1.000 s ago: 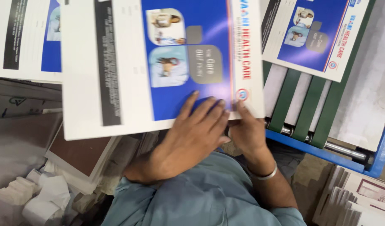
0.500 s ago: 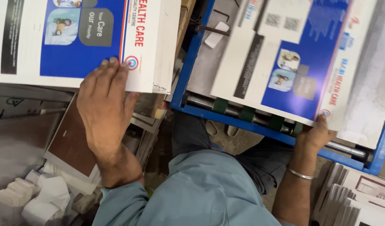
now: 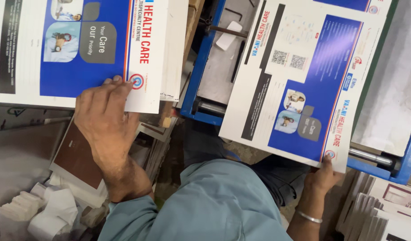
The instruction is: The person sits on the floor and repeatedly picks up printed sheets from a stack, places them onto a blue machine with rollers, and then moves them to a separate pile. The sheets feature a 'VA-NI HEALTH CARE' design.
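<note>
Item: one large printed card sheet, white with a blue panel and small photo insets [image 3: 299, 85], lying partly on the blue-framed metal feed bed [image 3: 201, 76] with its near corner hanging off the front edge.

Right hand [image 3: 324, 176]: grip closed on the sheet's near corner, thumb on top, fingers hidden beneath. Pinch only the white margin, keep your thumb off the blue print, and keep the sheet flat so it does not sag or crease over the steel roller [image 3: 371, 157].

Left hand [image 3: 102, 120]: palm down, fingers spread and pressing the near edge of the tall stack of matching printed sheets [image 3: 80, 49]. It clamps nothing; it steadies the pile. Keep that pressure even so the top sheet does not slide.

Alignment: bring the held sheet's edges square to the stack before you let it down; a skewed corner would likely catch.

Surroundings: brown flat board [image 3: 78, 158] below the stack; crumpled white paper scraps [image 3: 49, 209] at lower left; fanned white cards [image 3: 379, 207] at lower right.
</note>
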